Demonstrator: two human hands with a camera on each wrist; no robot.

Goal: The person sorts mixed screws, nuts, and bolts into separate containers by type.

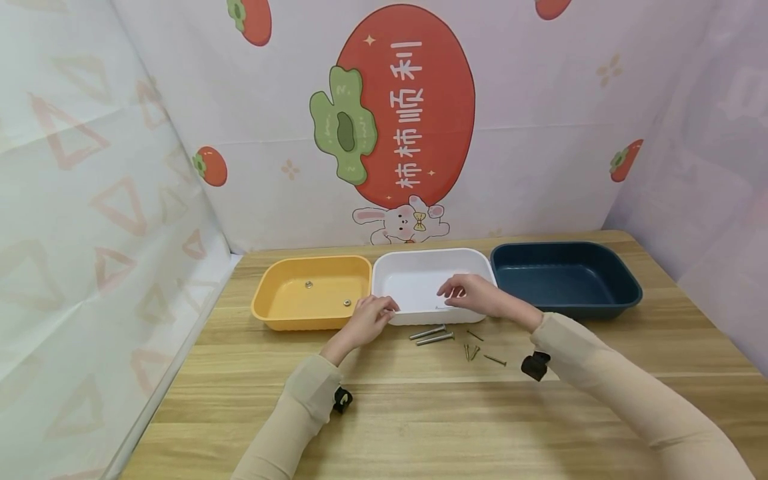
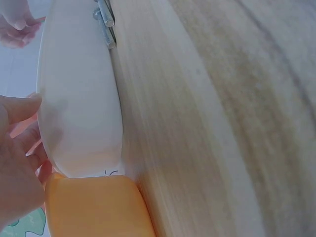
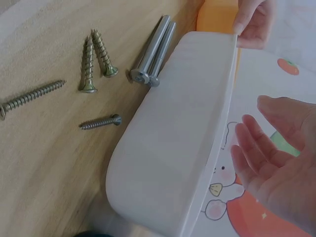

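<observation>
My left hand [image 1: 367,319] is at the front left corner of a white plastic bin [image 1: 414,319]. In the left wrist view its thumb rests at the rim and its fingers reach behind the wall, gripping the edge. Over the right part of the same bin hangs my right hand [image 1: 474,293], fingers loosely bent, nothing seen between them. A small thin dark item [image 1: 443,308] lies inside by the front wall. In front of the bin are two long silver bolts [image 3: 154,52] side by side, plus several screws: a short one [image 3: 101,122], a close pair [image 3: 89,69] and another long one [image 3: 34,95].
A yellow bin [image 1: 300,324] stands left of the white one, with two small metal nuts [image 1: 309,285] in it. On the right is a dark blue bin [image 1: 576,311]. All three sit in a row near the back of the wooden table [image 1: 432,427], before a printed cloth backdrop [image 1: 528,167].
</observation>
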